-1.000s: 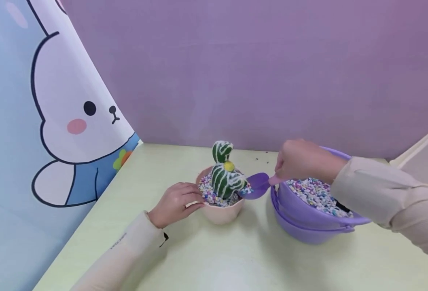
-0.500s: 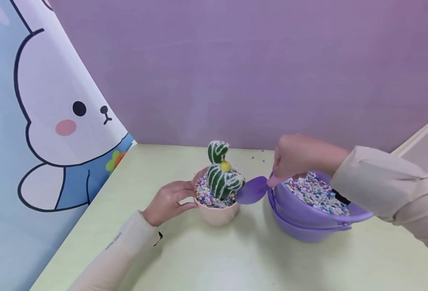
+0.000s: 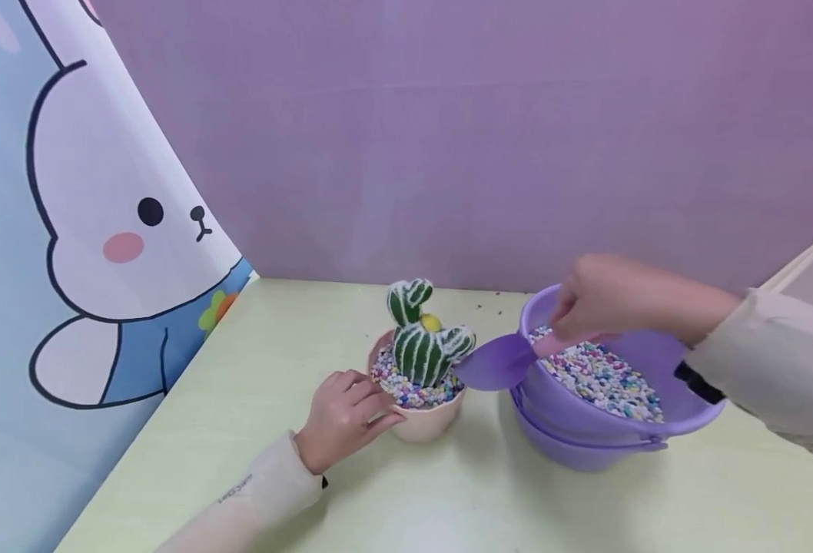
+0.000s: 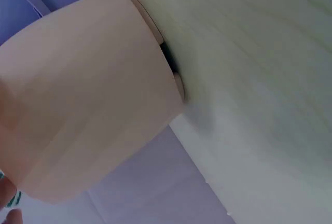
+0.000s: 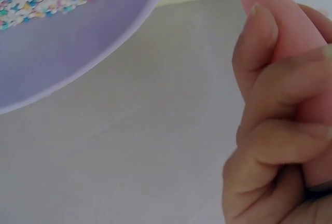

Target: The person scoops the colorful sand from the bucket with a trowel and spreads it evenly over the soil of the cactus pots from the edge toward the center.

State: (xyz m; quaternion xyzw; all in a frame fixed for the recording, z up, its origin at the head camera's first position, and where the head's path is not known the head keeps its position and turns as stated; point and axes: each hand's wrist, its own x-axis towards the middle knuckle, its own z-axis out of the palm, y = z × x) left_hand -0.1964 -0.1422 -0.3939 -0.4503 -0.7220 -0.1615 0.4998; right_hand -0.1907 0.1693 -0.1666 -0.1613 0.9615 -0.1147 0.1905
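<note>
Trowel [image 3: 495, 365] — long axis crosswise, tip leftward

Appears as smooth plastic, slightly glossy, on the bucket [image 3: 572, 411] and the scoop [image 3: 496, 363]; as smooth but matt plastic on the pot [image 3: 426, 425]. Looks fuzzy, cloth-like, on the cactus [image 3: 419, 352], grainy across the granules [image 3: 607, 382], smooth with soft shine on the bench [image 3: 406, 503].

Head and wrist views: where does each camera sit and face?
Head: on the head, forward and down at pot, scoop, bucket; left grip and right grip show.
Left wrist: on that wrist, at the pot's side; fingertips show lower left.
Right wrist: on that wrist, at bucket and handle; fingers show.
Head and left wrist share the pot.
</note>
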